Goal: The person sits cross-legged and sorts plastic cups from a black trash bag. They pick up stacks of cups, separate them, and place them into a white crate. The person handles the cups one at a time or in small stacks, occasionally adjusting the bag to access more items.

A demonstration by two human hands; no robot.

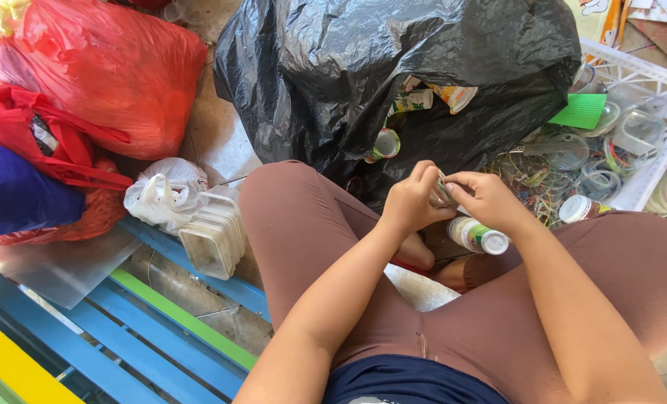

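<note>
Floor-side black bag (326, 82); hands (446, 200) on bottle (444, 191).

- The left hand (408, 202) sits far from the body, above the left knee, with fingers curled inward and the thumb pressed toward the right hand.
- The right hand (487, 198) meets it from the right, fingertips pinched and touching the left's.
- Both forearms reach forward, bare, converging from near to far.
- Both knees are bent and spread wide.
</note>
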